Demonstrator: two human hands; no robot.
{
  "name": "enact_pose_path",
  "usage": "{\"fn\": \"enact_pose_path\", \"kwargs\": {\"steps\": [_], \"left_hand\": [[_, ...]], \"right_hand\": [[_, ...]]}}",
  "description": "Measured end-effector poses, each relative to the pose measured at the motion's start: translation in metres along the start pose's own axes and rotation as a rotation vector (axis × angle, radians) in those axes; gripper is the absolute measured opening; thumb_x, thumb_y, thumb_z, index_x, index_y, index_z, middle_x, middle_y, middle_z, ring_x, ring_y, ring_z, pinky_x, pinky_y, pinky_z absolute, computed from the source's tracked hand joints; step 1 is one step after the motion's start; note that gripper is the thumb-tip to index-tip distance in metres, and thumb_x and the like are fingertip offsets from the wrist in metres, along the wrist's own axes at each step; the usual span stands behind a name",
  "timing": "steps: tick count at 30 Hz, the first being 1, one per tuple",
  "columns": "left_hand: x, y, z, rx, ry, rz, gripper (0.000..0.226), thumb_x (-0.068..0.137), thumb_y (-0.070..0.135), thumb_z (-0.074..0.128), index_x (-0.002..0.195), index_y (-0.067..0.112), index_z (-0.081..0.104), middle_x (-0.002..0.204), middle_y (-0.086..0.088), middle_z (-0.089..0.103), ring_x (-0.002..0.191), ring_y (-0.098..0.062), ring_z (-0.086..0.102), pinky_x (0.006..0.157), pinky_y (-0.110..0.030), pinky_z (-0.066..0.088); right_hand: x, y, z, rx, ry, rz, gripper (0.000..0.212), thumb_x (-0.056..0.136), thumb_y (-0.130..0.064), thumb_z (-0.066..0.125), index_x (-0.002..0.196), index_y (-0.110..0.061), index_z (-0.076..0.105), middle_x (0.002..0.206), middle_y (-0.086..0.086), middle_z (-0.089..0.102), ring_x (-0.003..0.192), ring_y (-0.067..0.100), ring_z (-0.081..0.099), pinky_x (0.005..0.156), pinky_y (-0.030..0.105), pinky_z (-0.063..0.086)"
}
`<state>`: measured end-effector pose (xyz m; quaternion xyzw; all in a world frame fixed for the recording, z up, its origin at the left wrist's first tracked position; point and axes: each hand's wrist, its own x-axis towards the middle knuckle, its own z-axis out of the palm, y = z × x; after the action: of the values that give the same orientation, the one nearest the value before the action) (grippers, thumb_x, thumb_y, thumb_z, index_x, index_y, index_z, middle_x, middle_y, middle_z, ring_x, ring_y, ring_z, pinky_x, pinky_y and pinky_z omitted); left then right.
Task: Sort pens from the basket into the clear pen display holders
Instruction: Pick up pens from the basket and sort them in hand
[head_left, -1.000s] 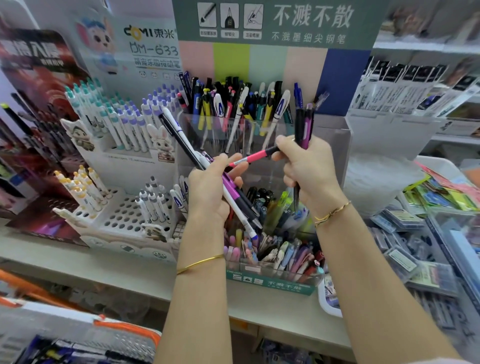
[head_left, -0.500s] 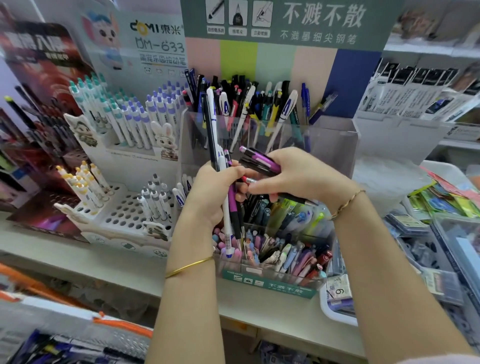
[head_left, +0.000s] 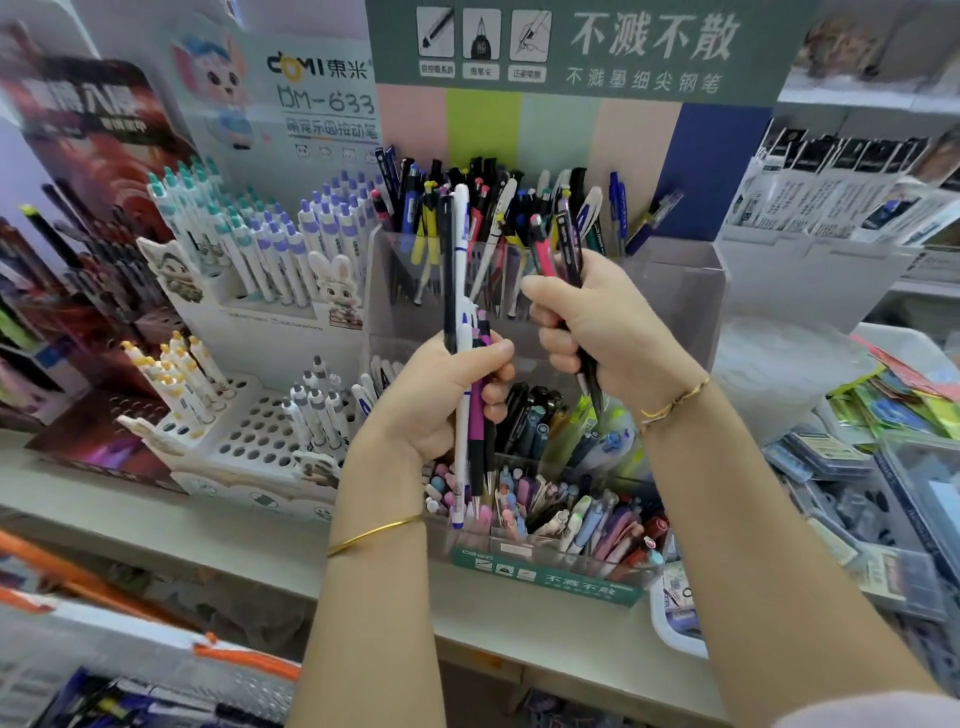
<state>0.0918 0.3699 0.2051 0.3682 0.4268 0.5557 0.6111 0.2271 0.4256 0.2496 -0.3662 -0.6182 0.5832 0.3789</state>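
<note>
My left hand grips an upright bundle of pens: white, black and purple barrels, tips down. My right hand is closed on a pink pen and a dark purple pen, held upright in front of the clear pen display holder. The holder's back tier is packed with mixed pens. Its lower front tiers hold pastel pens. A basket with an orange rim shows at the bottom left, with dark pens inside.
A white peg-hole display with white click pens stands left of the holder. The grey shelf edge runs in front. Boxed stationery and a white tray lie to the right. Packaged items hang at the upper right.
My hands have drawn apart. The right hand turned the pink and purple pens from lying sideways to upright and rose towards the back tier. The left hand's bundle stands more vertical.
</note>
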Motion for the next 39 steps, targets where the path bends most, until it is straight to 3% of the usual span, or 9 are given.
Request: {"fn": "enact_pose_path", "kwargs": {"steps": [5, 10, 13, 16, 20, 29, 34, 36, 39], "left_hand": [[-0.003, 0.002, 0.006, 0.157, -0.125, -0.049, 0.015, 0.096, 0.0, 0.049, 0.084, 0.008, 0.048, 0.061, -0.002, 0.05, 0.046, -0.011, 0.041, 0.045, -0.021, 0.036], [-0.002, 0.001, 0.011, 0.321, -0.045, -0.001, 0.012, 0.094, -0.002, 0.052, 0.09, 0.009, 0.052, 0.061, -0.003, 0.048, 0.047, -0.012, 0.041, 0.044, -0.023, 0.037], [-0.003, 0.0, 0.015, 0.407, -0.027, 0.0, 0.011, 0.092, -0.002, 0.052, 0.088, 0.009, 0.052, 0.062, -0.004, 0.048, 0.049, -0.014, 0.039, 0.046, -0.025, 0.034], [-0.003, 0.0, 0.021, 0.409, -0.028, 0.003, 0.018, 0.091, -0.005, 0.049, 0.08, 0.01, 0.048, 0.062, -0.006, 0.047, 0.048, -0.013, 0.037, 0.046, -0.026, 0.032], [-0.005, -0.004, 0.018, 0.424, -0.032, -0.023, 0.017, 0.094, -0.002, 0.05, 0.08, 0.008, 0.048, 0.062, -0.004, 0.05, 0.047, -0.012, 0.04, 0.044, -0.023, 0.035], [-0.004, -0.004, 0.009, -0.036, 0.169, 0.024, 0.017, 0.099, 0.007, 0.05, 0.082, 0.009, 0.046, 0.065, -0.003, 0.049, 0.047, -0.009, 0.045, 0.044, -0.021, 0.041], [0.003, 0.0, 0.002, -0.457, 0.311, 0.054, 0.021, 0.099, 0.011, 0.05, 0.079, 0.009, 0.045, 0.062, 0.0, 0.047, 0.045, -0.008, 0.043, 0.043, -0.02, 0.041], [0.004, 0.001, -0.002, -0.584, 0.344, 0.052, 0.023, 0.1, 0.014, 0.05, 0.078, 0.009, 0.044, 0.059, 0.001, 0.046, 0.043, -0.008, 0.042, 0.042, -0.02, 0.04], [0.005, 0.002, -0.006, -0.706, 0.38, 0.058, 0.027, 0.1, 0.018, 0.049, 0.075, 0.01, 0.045, 0.057, 0.002, 0.045, 0.042, -0.008, 0.042, 0.042, -0.019, 0.04]], "right_hand": [[0.009, -0.003, 0.008, 0.092, 0.079, -0.023, 0.02, 0.089, -0.015, 0.066, 0.078, -0.013, 0.049, 0.06, -0.001, 0.038, 0.037, 0.007, 0.028, 0.034, 0.018, 0.024], [0.008, 0.0, 0.019, 0.076, 0.092, -0.029, 0.03, 0.082, -0.02, 0.074, 0.071, -0.014, 0.047, 0.052, -0.003, 0.039, 0.035, 0.008, 0.032, 0.033, 0.018, 0.027], [0.01, 0.001, 0.02, -0.033, 0.195, -0.058, 0.028, 0.083, -0.008, 0.07, 0.067, -0.012, 0.047, 0.051, -0.002, 0.042, 0.031, 0.003, 0.036, 0.033, 0.017, 0.029], [0.013, 0.003, 0.026, -0.137, 0.318, -0.111, 0.017, 0.083, -0.006, 0.06, 0.071, -0.008, 0.048, 0.061, 0.009, 0.047, 0.04, 0.011, 0.039, 0.038, 0.021, 0.033], [0.016, -0.005, 0.012, -0.029, 0.538, -0.168, 0.021, 0.085, -0.004, 0.053, 0.068, -0.013, 0.045, 0.058, 0.002, 0.049, 0.038, 0.011, 0.037, 0.038, 0.022, 0.031], [0.001, 0.007, -0.004, 0.075, 0.412, -0.06, 0.011, 0.094, -0.007, 0.047, 0.084, -0.006, 0.051, 0.047, -0.003, 0.061, 0.036, 0.009, 0.046, 0.038, 0.021, 0.038], [-0.004, 0.016, -0.003, 0.065, 0.239, 0.012, 0.005, 0.093, -0.003, 0.042, 0.093, -0.006, 0.045, 0.05, -0.001, 0.053, 0.05, 0.02, 0.062, 0.07, 0.043, 0.059], [-0.009, 0.016, -0.002, 0.109, 0.198, 0.053, 0.016, 0.093, 0.001, 0.041, 0.09, -0.014, 0.039, 0.056, 0.0, 0.045, 0.042, 0.017, 0.054, 0.059, 0.041, 0.059], [-0.016, 0.015, -0.004, 0.028, 0.085, 0.054, 0.019, 0.092, 0.002, 0.045, 0.086, -0.013, 0.035, 0.063, 0.003, 0.037, 0.04, 0.012, 0.032, 0.041, 0.025, 0.04]]}}
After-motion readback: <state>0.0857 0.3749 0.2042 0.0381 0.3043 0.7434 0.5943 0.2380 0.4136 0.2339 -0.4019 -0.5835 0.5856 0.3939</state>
